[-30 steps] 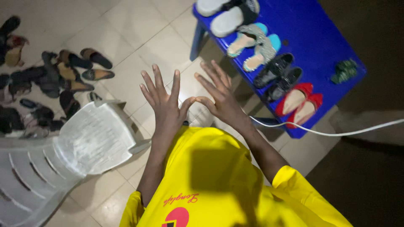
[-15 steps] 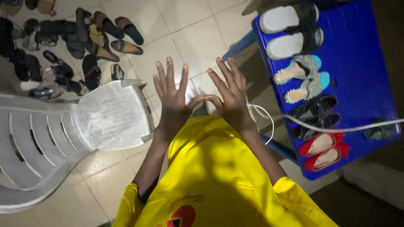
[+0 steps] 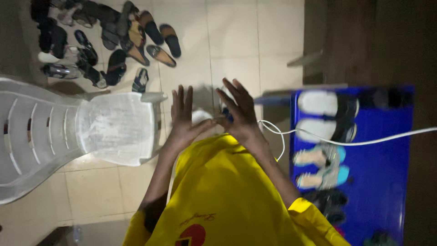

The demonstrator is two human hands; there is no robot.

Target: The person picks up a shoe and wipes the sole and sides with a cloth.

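Both hands are held up at frame centre, the left hand (image 3: 184, 119) beside the right hand (image 3: 240, 114), thumbs touching. A chair (image 3: 68, 130) is seen at left, a shoe pile (image 3: 104, 38) on the floor at upper left, and shoe pairs (image 3: 325, 136) are lined up on the tabletop (image 3: 382, 155) at right, crossed by a cable (image 3: 346, 142).

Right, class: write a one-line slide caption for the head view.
Two open hands, left and right, thumbs touching, raised between a white chair and a blue table of shoes.
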